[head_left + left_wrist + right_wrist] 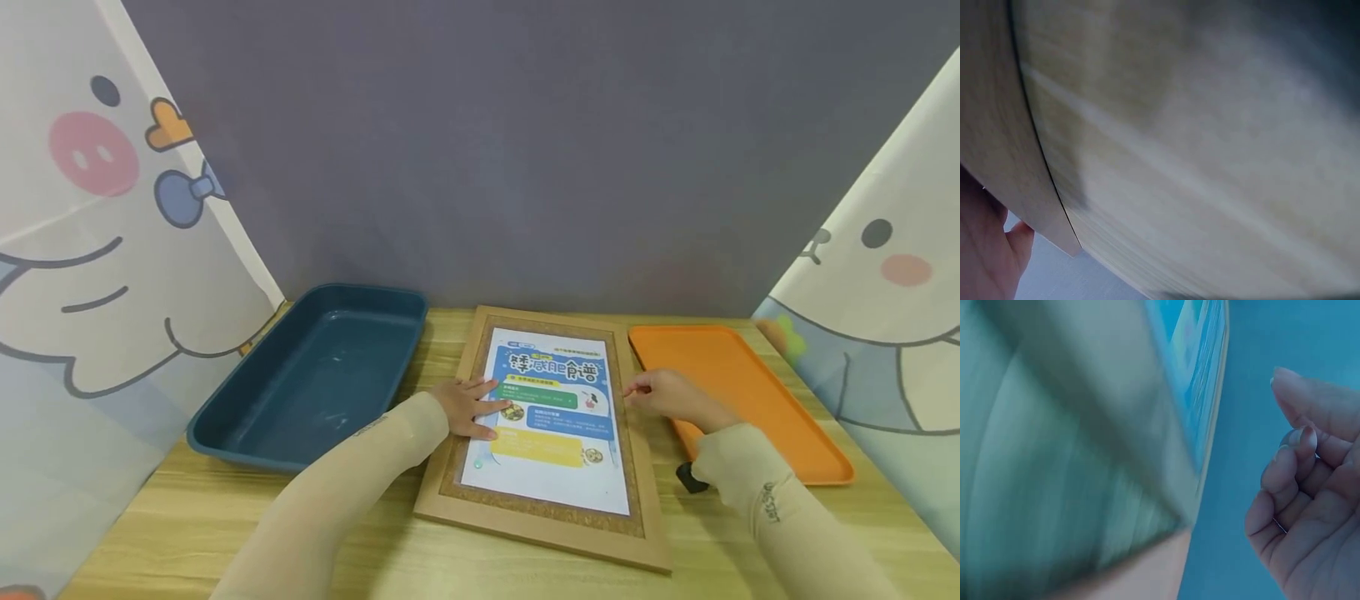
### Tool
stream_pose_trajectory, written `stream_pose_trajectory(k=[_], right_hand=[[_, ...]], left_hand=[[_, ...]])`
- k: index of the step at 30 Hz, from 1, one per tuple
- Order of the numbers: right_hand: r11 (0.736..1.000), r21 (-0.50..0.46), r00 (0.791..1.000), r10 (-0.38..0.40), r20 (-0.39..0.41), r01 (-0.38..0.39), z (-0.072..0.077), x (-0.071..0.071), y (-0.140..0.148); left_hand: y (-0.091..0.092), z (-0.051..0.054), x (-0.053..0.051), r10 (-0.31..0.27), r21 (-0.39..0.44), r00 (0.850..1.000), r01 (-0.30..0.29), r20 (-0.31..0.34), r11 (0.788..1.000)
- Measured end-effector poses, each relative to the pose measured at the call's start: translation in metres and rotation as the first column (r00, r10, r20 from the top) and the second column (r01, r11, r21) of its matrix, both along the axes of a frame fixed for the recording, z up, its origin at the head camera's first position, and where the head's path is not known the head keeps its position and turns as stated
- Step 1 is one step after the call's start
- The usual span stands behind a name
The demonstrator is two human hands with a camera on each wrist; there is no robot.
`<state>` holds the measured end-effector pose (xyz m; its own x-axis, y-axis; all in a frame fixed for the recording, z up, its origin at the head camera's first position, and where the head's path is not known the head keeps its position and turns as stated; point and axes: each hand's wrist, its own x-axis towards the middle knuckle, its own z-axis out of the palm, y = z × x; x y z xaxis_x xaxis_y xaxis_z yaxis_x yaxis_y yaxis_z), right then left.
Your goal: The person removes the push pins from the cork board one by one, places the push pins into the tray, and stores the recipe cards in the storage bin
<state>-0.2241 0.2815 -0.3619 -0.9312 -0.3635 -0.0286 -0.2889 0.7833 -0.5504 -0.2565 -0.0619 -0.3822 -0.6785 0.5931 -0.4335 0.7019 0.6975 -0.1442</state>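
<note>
A poster (551,492), a printed sheet in blue, green and yellow, lies on a cork board (562,518) with a wooden frame (540,533). My left hand (468,408) rests on the sheet's left edge, fingers spread and straight. In the left wrist view only part of that hand (988,250) shows, beside the wooden edge. My right hand (667,396) is at the frame's right side, fingertips over its border; whether they touch it I cannot tell. In the right wrist view its fingers (1279,472) are loosely bent, the thumb stands apart, and nothing shows between them.
A deep dark blue tray (322,400) stands on the wood-grain table (450,558) to the left. To the right lies a shallow orange tray (757,400), partly behind my right arm. A small black object (690,477) shows at my right wrist. A grey wall (510,167) rises behind.
</note>
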Motion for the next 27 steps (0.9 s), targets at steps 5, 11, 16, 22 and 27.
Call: stream_pose_trajectory(k=[5,11,16,22,27], right_hand=[[0.992,-0.017,0.992,0.122,0.022,-0.122,0.006,-0.001,-0.039],[0.963,-0.043,0.962,0.267,0.049,-0.265,0.008,0.0,-0.089],[0.92,-0.081,0.915,0.391,0.097,-0.385,0.008,0.002,-0.131],[0.867,-0.089,0.861,0.498,0.106,-0.491,0.007,0.004,-0.168],[0.871,-0.139,0.856,0.49,0.166,-0.471,0.0,0.007,-0.185]], left_hand=[[-0.001,0.002,0.001,0.005,0.009,1.0,-0.005,0.016,1.0],[0.0,0.001,0.0,0.011,0.004,1.0,-0.011,0.009,1.0],[-0.003,-0.001,0.001,0.008,-0.024,1.0,-0.008,-0.012,1.0],[-0.005,-0.002,0.0,0.015,-0.046,0.999,-0.017,-0.04,0.999],[-0.001,-0.001,-0.002,0.01,-0.029,0.999,-0.011,-0.043,1.0]])
